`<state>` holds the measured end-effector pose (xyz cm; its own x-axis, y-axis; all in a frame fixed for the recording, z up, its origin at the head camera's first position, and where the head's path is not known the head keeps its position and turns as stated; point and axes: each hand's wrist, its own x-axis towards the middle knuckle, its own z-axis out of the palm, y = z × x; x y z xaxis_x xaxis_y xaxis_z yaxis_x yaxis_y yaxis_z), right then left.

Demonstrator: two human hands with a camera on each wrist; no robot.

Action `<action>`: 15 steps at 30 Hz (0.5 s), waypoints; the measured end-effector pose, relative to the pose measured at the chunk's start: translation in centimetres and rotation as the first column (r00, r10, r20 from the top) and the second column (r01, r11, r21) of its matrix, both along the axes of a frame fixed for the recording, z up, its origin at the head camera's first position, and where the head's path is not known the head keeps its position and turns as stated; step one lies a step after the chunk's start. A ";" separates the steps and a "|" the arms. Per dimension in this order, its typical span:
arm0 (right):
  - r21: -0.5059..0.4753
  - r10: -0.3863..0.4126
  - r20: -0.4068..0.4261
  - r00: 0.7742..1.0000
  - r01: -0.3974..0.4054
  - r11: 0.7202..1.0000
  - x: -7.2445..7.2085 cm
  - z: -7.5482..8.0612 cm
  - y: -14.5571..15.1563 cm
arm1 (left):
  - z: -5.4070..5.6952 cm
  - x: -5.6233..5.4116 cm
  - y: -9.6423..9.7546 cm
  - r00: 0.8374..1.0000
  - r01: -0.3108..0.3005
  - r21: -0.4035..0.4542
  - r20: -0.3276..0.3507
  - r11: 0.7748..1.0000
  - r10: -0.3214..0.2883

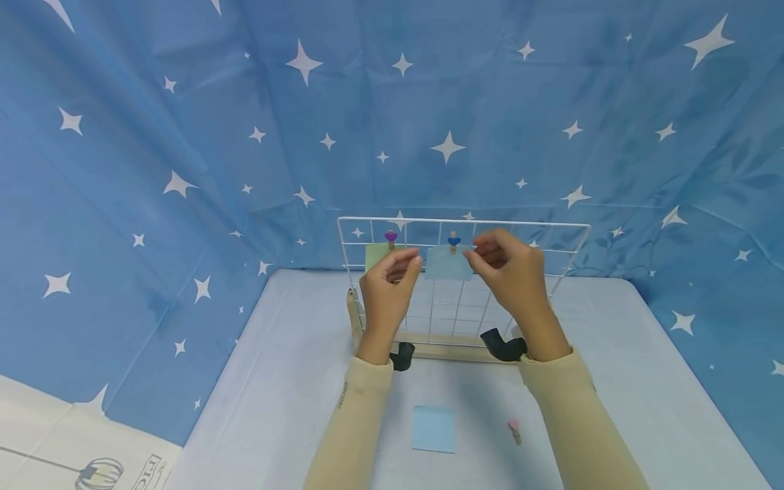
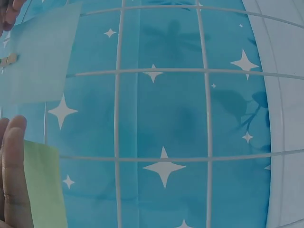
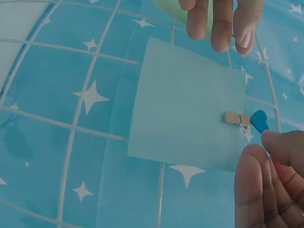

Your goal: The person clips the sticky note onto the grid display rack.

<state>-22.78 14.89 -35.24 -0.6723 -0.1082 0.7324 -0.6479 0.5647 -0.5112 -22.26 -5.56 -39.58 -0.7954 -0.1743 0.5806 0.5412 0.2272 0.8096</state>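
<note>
A light blue sticky note [image 1: 448, 264] hangs from the white wire grid [image 1: 463, 221], held at its top edge by a wooden clothespin with a blue heart [image 1: 454, 241]. My right hand [image 1: 513, 271] is at the note's right edge, thumb and forefinger close together. In the right wrist view, that thumb lies just beside the blue heart [image 3: 259, 121]. Left of the note, my left hand [image 1: 388, 289] has loosely bent fingers with nothing between them. Behind it, a green note [image 1: 375, 254] hangs from a clothespin with a purple heart [image 1: 390, 236], partly hidden by the hand.
On the white table [image 1: 294, 381] lie a second light blue note [image 1: 433, 429] and a clothespin with a pink heart [image 1: 514, 431]. The grid stands in a wooden base [image 1: 441, 351]. A blue star-patterned cloth [image 1: 392, 122] hangs behind.
</note>
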 end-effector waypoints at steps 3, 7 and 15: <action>-0.075 0.055 0.057 0.997 -0.050 0.996 0.3 -0.4 0.3 | -0.4 0.1 -0.3 1.000 0.022 -0.004 -0.005 1.000 -0.023; -0.175 0.127 0.150 0.981 -0.100 0.979 0.8 -0.9 0.7 | -0.9 0.1 -0.5 0.999 0.044 0.003 -0.003 0.999 -0.044; -0.256 0.198 0.262 0.945 -0.130 0.958 1.3 -1.9 1.6 | -1.7 0.6 -1.2 0.996 0.086 0.007 0.015 0.996 -0.086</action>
